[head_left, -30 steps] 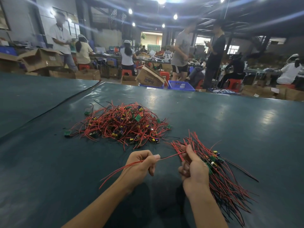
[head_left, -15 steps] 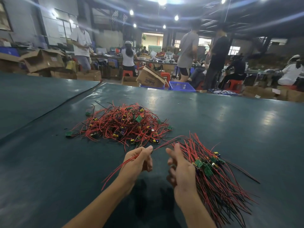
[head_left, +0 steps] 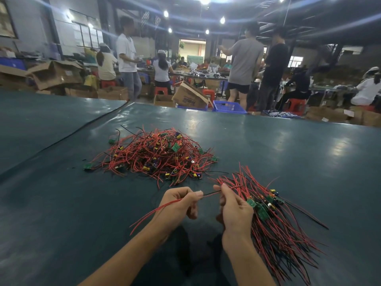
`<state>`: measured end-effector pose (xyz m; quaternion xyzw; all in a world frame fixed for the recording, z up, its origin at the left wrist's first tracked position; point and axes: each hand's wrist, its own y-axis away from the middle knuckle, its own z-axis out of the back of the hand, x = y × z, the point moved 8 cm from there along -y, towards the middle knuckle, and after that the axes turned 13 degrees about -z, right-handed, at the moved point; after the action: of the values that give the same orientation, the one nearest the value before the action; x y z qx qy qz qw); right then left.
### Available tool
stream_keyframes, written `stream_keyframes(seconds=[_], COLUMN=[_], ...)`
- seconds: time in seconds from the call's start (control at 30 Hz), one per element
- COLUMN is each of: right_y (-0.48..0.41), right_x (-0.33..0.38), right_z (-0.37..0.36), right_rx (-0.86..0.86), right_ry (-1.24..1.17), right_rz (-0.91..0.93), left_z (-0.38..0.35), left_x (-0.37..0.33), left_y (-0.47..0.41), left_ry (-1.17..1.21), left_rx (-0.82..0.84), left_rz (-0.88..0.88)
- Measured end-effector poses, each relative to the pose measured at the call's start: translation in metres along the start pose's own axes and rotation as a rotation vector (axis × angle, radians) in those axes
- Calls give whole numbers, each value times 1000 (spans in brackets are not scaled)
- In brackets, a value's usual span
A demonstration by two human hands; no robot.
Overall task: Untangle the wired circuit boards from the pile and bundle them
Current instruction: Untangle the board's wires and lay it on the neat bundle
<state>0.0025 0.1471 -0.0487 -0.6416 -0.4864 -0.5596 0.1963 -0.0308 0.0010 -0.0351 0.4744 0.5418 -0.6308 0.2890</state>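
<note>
Just this side of the pile (head_left: 156, 155), the left hand (head_left: 177, 205) is swallowing a stretch of red wire (head_left: 156, 210), the right hand (head_left: 235, 211) is covering part of the bundle (head_left: 288, 244), and both forearms (head_left: 127, 259) are running off the bottom edge.

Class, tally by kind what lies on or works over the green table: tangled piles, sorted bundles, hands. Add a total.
Tangled pile: 1
Sorted bundle: 1
Hands: 2, left hand pinching a red wire, right hand gripping the bundle
Total: 4
</note>
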Motion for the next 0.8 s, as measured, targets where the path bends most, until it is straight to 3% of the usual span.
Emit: stream_keyframes(seconds=[0.13,0.3,0.4,0.5,0.63,0.7,0.8], right_y=[-14,-8,5,22,33,28,14], right_x=[11,13,11,0,-17,-18,-29], right_z=[22,23,6,-25,-44,-39,-17], right_rx=[-101,-99,25,255,389,318,152], right_ry=[-104,-147,-54,163,239,230,115], right_rz=[-12,61,128,195,115,61,-177], left_z=[-2,-3,-3,-6,-8,-7,-11], left_x=[-5,-1,-1,1,8,10,7], left_y=[-1,2,2,4,9,9,10], left_ry=[27,84,151,182,141,134,155], left_rx=[10,14,32,98,154,132,165], left_rz=[-10,-1,26,80,196,218,183])
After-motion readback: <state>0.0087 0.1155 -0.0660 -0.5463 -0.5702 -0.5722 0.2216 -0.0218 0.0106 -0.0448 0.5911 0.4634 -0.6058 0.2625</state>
